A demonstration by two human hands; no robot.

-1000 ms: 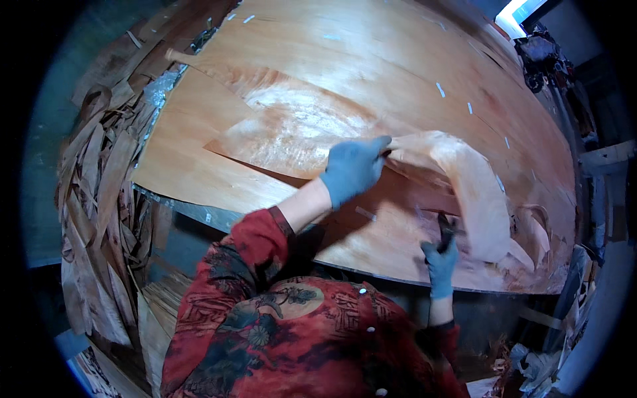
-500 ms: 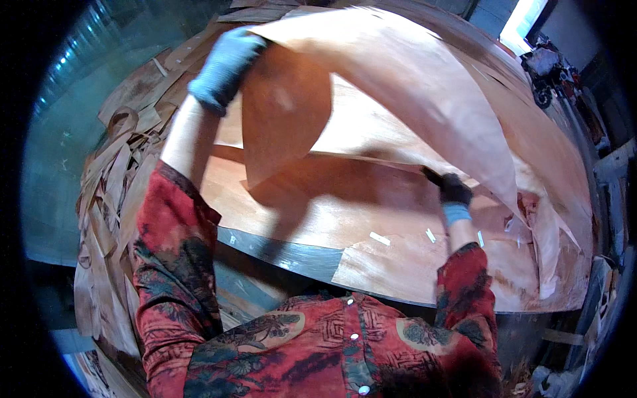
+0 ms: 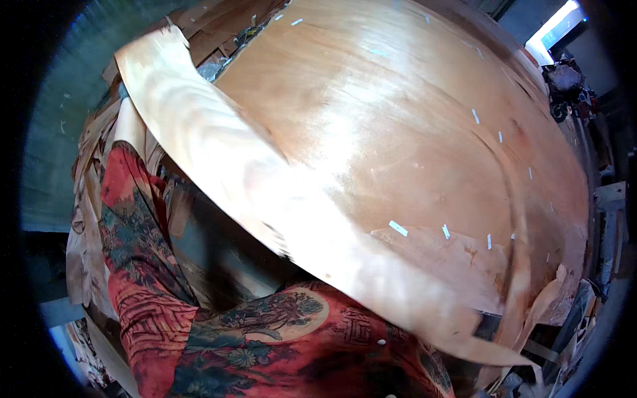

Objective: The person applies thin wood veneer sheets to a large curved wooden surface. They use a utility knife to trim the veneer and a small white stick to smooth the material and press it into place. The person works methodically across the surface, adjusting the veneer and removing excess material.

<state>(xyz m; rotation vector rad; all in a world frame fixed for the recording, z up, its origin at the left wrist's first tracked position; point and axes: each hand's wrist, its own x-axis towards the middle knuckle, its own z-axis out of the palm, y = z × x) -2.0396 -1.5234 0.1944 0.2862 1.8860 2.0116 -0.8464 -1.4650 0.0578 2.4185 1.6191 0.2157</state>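
A long pale veneer strip (image 3: 206, 152) hangs diagonally from the upper left to the lower right, across the front of my shirt. My left hand (image 3: 123, 93), in a blue glove, is at its raised upper end, mostly behind it, so its fingers are hidden. My right hand is out of sight, and the lower right of the strip is blurred. Behind the strip lies a broad orange-tan veneer-covered surface (image 3: 411, 152) with small pale tabs (image 3: 474, 116) on it. A curling piece of veneer (image 3: 521, 265) lies along its right side.
Tangled veneer offcuts (image 3: 86, 219) are heaped at the left, beside a greenish translucent wall (image 3: 53, 146). At the upper right are a bright opening (image 3: 551, 26) and dark clutter (image 3: 564, 86). Timber pieces (image 3: 610, 192) stand along the right edge.
My left hand has swung up and to the left with the lifted veneer, which now stretches across my body, exposing the sheet behind. My right hand has gone out of sight.
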